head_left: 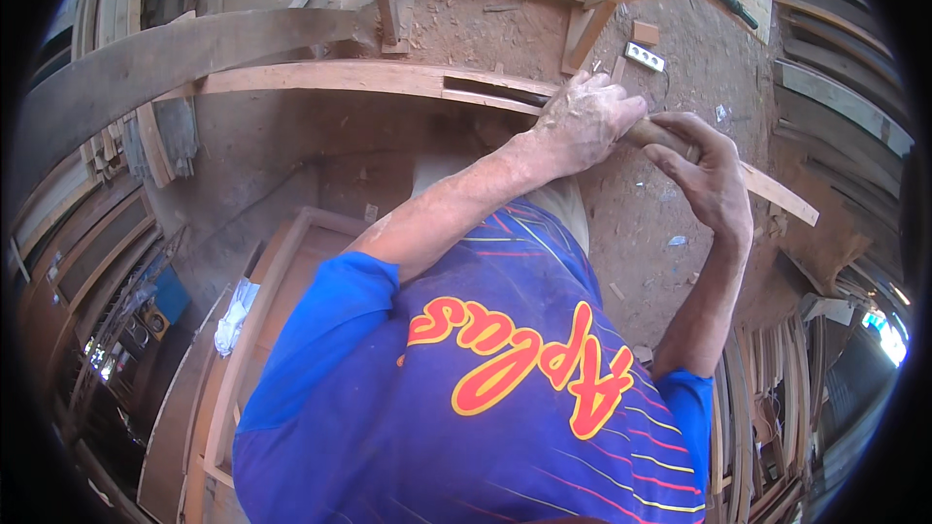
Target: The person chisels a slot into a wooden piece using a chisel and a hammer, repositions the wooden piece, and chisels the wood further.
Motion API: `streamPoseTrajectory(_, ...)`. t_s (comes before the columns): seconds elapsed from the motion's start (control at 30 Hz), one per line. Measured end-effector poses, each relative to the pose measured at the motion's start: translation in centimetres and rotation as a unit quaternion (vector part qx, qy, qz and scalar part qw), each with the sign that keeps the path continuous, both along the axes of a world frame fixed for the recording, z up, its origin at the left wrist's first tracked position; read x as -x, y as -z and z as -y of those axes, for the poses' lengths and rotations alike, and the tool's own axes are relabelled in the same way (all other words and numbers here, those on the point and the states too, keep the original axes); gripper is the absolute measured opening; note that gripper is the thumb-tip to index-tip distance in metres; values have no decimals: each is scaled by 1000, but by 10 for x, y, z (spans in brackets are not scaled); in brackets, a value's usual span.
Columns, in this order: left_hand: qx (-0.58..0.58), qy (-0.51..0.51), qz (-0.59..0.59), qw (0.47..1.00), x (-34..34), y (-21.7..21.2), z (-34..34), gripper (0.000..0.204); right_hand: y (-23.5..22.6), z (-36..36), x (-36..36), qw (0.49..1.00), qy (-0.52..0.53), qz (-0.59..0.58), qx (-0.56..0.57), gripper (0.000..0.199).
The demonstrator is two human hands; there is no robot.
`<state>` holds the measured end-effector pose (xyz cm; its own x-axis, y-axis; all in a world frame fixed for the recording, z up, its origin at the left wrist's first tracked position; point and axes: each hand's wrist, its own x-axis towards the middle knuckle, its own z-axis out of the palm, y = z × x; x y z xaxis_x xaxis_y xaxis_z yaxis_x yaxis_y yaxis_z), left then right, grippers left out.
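Observation:
A long pale wooden beam point(320, 77) lies across in front of me, with a narrow slot point(476, 89) cut into its upper face. Both my hands are on a chisel point(656, 139) with a wooden handle, held low and slanting along the beam. My left hand point(589, 123) is closed around its front part, right at the slot's right end. Dark metal, seemingly the blade, shows inside the slot just left of those fingers. Farther right, my right hand point(714, 172) wraps round the back of the handle. The blade's tip cannot be made out clearly.
A wide grey board point(184, 56) crosses the upper left. Wooden trestle legs point(587, 34) stand beyond the beam, near a white power strip point(645, 58) and a small wood block point(645, 33). Stacked planks point(845, 97) line the right side. A wooden frame point(254, 340) lies at lower left.

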<state>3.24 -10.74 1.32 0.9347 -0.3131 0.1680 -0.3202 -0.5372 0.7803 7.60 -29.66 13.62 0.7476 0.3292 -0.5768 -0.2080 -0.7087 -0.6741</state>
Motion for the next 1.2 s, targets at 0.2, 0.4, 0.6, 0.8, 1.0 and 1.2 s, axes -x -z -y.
streamPoseTrajectory(0.2, -3, -6, 3, 1000, 2, 4, -21, 27, -3, -26, -47, 973, -176, -115, 99, 47)
streamPoseTrajectory(0.4, -33, 6, 18, 999, 5, 13, -19, 29, 13, -27, -34, 916, -369, 112, 113, 35)
streamPoseTrajectory(0.6, -52, -19, 43, 998, 3, -3, -11, 25, -2, -24, -49, 932, -354, 8, 77, 42)
streamPoseTrajectory(0.8, -51, -63, 167, 983, -20, -88, -2, 8, -72, -3, -44, 972, -230, 43, 30, 44)
streamPoseTrajectory(1.0, 47, -74, 139, 986, -9, -71, 27, 9, -92, 0, -49, 946, -305, 38, 105, 39)
streamPoseTrajectory(1.2, 102, -66, 76, 990, -1, -50, 30, 12, -88, -17, -51, 924, -358, 27, 132, 29)
